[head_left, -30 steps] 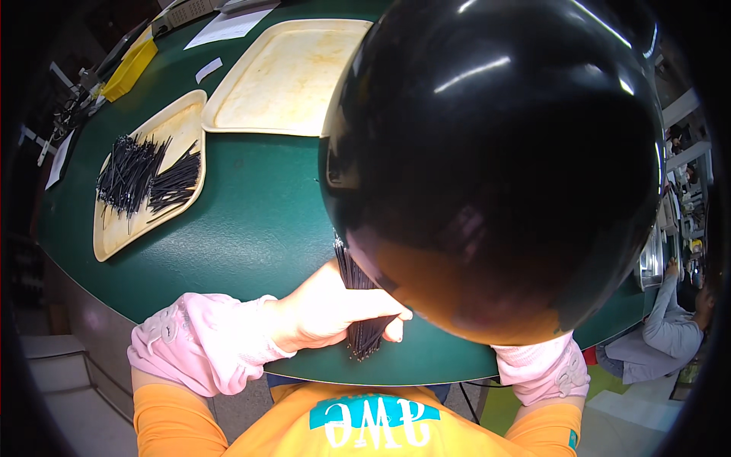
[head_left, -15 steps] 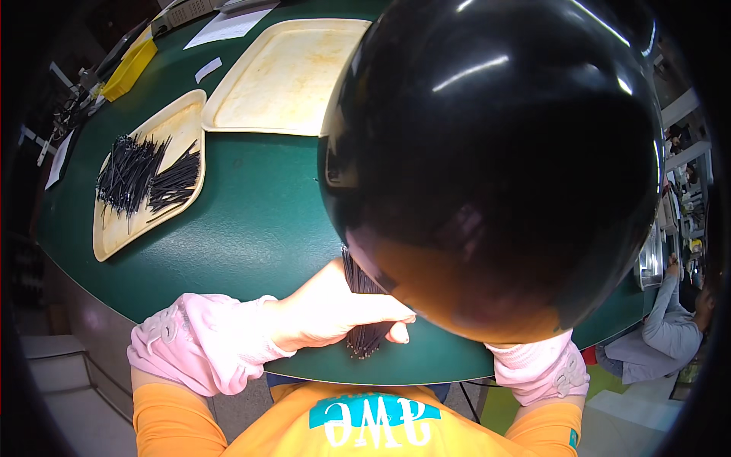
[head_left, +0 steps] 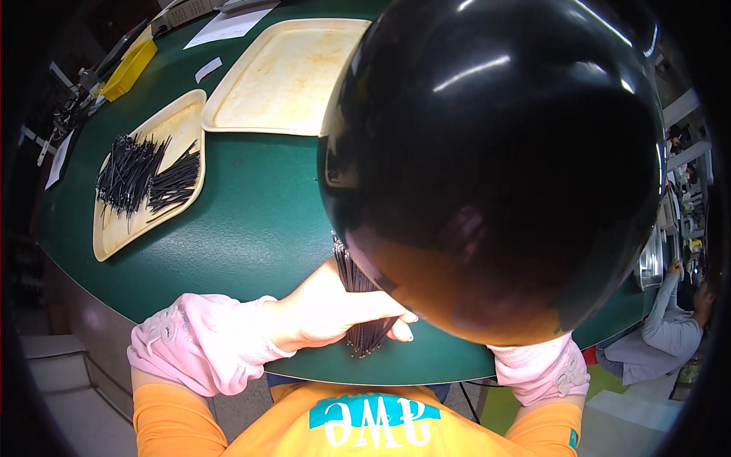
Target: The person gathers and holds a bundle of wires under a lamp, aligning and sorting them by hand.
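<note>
My left hand is closed around a bundle of thin black wires near the front edge of the green table. Small pale tips show at both ends of the bundle, which sticks out above and below my fingers. A large glossy black dome fills the right half of the view and hides my right hand; just the pink sleeve cuff of that arm shows below it. On the left, a cream tray holds more black wires, lying in two loose heaps.
A larger cream tray lies farther back, partly behind the dome. At the far left are a yellow bin and a small paper slip; a paper sheet lies at the back. Another person sits at the far right.
The upper end of the wire bundle has tipped to the left and shows more beside the dome. My left hand stays nearly in place around it.
</note>
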### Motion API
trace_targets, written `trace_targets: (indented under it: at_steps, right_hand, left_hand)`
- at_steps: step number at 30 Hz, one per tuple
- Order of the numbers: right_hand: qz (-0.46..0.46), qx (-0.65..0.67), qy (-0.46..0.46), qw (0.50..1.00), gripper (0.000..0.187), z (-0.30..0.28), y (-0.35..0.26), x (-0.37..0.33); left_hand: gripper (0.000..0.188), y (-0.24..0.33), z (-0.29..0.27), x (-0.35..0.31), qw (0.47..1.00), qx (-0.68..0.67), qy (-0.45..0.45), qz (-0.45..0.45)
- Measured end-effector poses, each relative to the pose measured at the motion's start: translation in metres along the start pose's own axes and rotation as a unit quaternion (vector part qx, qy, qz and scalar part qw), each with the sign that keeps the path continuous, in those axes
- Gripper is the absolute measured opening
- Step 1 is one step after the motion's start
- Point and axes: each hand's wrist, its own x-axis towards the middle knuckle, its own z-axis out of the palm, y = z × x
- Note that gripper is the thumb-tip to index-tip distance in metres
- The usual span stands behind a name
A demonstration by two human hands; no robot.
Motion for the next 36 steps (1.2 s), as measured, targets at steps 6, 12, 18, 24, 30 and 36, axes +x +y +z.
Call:
trace_targets:
  at_steps: [6,12,18,24,30,36]
  right_hand:
    - [0.030,-0.101,0.014,0.994,0.022,0.007,-0.007,-0.008]
    - [-0.011,-0.134,0.017,0.991,0.018,0.008,-0.012,-0.007]
    - [-0.096,-0.166,0.045,0.981,0.015,0.012,-0.016,-0.005]
    - [-0.221,-0.211,0.072,0.950,0.009,0.014,-0.001,0.003]
    - [-0.307,-0.386,0.108,0.863,0.025,-0.007,-0.021,0.006]
    - [-0.068,-0.814,0.125,0.564,0.023,-0.053,-0.112,0.002]
  left_hand:
    - [0.020,0.002,0.004,0.000,1.000,-0.002,-0.029,0.001]
    - [0.018,0.003,0.006,-0.001,0.998,0.063,-0.003,0.008]
    - [0.009,-0.004,0.009,-0.009,0.977,0.182,0.068,0.086]
    - [0.017,-0.010,0.001,0.000,0.763,0.522,0.024,0.380]
    - [0.016,-0.014,-0.003,0.005,0.782,0.506,0.029,0.364]
    - [0.012,-0.018,-0.004,0.007,0.849,0.431,0.031,0.302]
